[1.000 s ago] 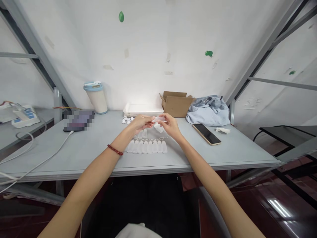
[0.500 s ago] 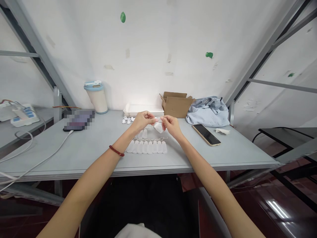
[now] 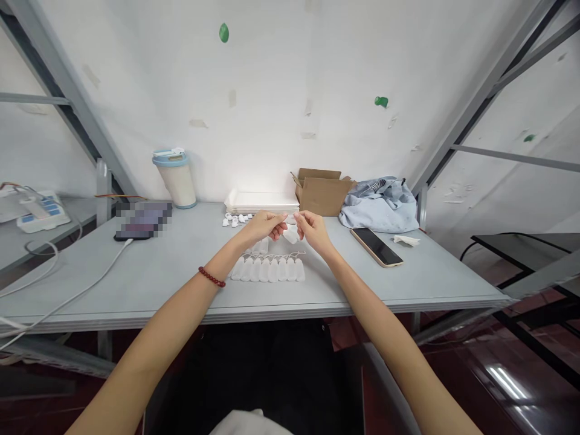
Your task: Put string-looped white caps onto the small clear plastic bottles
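Observation:
My left hand (image 3: 267, 227) and my right hand (image 3: 312, 231) meet above the table, each pinching with thumb and forefinger. A thin string seems to run between the fingertips, too fine to see clearly. Below it hangs a small white translucent tag (image 3: 290, 234) between the hands. In front, a row of similar tags (image 3: 272, 270) lies side by side, their thin cords pointing away from me. A few more tags (image 3: 260, 246) lie partly hidden under my left hand. Several small white pieces (image 3: 234, 221) are scattered behind my left wrist.
A white stack (image 3: 265, 200) and an open cardboard box (image 3: 321, 194) stand against the wall. Bunched blue cloth (image 3: 378, 205), a phone (image 3: 377, 246) and a crumpled tissue (image 3: 406, 240) are right. Leftward are a cup (image 3: 178, 181), a blurred-out device (image 3: 142, 220) and its cable (image 3: 97, 278).
My left hand has turned slightly and its fingers have curled in more. The hanging tag is still between the hands. The rest of the table looks the same.

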A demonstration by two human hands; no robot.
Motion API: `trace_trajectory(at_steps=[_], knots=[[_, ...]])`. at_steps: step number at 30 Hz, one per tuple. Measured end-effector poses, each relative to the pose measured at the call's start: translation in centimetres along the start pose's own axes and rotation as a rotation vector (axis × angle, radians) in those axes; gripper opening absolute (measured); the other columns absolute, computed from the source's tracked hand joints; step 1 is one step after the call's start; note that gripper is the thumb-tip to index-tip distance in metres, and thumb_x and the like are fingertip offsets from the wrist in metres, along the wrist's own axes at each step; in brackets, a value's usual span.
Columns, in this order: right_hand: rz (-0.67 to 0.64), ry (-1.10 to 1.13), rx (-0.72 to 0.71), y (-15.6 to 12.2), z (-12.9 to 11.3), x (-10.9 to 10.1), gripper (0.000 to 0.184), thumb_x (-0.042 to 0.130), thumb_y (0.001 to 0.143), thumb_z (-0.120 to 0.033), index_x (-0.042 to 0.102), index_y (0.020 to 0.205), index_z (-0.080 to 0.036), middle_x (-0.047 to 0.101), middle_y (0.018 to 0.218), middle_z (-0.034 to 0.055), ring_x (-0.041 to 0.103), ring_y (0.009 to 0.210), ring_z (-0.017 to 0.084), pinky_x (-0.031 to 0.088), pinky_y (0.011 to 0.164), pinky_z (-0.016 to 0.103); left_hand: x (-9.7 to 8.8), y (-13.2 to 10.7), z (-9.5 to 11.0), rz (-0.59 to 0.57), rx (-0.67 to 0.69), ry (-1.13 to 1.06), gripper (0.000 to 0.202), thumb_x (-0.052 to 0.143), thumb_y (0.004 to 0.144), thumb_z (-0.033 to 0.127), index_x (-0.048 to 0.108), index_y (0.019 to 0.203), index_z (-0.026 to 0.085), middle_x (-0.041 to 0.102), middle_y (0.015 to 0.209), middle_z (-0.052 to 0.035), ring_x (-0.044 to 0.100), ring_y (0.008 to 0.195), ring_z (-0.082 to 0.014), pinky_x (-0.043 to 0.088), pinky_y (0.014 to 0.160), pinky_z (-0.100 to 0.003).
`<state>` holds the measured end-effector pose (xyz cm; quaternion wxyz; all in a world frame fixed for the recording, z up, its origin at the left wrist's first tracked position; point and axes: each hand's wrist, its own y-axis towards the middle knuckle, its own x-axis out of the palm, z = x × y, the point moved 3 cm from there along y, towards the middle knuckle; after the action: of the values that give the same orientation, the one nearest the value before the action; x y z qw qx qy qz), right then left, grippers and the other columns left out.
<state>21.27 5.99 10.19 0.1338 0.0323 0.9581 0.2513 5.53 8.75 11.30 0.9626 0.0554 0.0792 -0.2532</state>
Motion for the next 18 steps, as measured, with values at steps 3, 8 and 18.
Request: trace_trajectory(at_steps=[3,8,18], knots=[[0.002,0.006,0.036,-0.02,0.23,-0.01,0.048,0.051,0.080,-0.066,0.051,0.065,-0.020,0.040,0.039,-0.0067,0.039,0.036,0.009,0.036,0.042,0.024,0.09,-0.09,0.19,-0.016,0.077,0.010,0.046,0.068,0.073,0.057,0.069,0.068,0.011,0.065,0.068,-0.0067,0.055,0.056,-0.0111,0.048,0.060,-0.027],[-0.028,0.113,0.120,0.11,0.69,0.38,0.056,0.055,0.075,-0.071,0.035,0.054,-0.022,0.034,0.039,-0.0071,0.035,0.033,0.008,0.035,0.037,0.024,-0.14,-0.30,0.69,0.000,0.153,-0.003,0.037,0.077,0.066,0.046,0.072,0.076,0.011,0.070,0.077,-0.0094,0.059,0.064,-0.0128,0.049,0.066,-0.028],[-0.029,0.203,0.116,0.23,0.80,0.48,0.046,0.058,0.076,-0.066,0.054,0.074,-0.019,0.043,0.049,-0.0067,0.042,0.038,0.008,0.039,0.041,0.024,-0.66,-0.05,0.12,0.015,-0.033,-0.016,0.044,0.072,0.070,0.055,0.069,0.072,0.011,0.069,0.074,-0.0105,0.061,0.064,-0.0154,0.048,0.060,-0.029]])
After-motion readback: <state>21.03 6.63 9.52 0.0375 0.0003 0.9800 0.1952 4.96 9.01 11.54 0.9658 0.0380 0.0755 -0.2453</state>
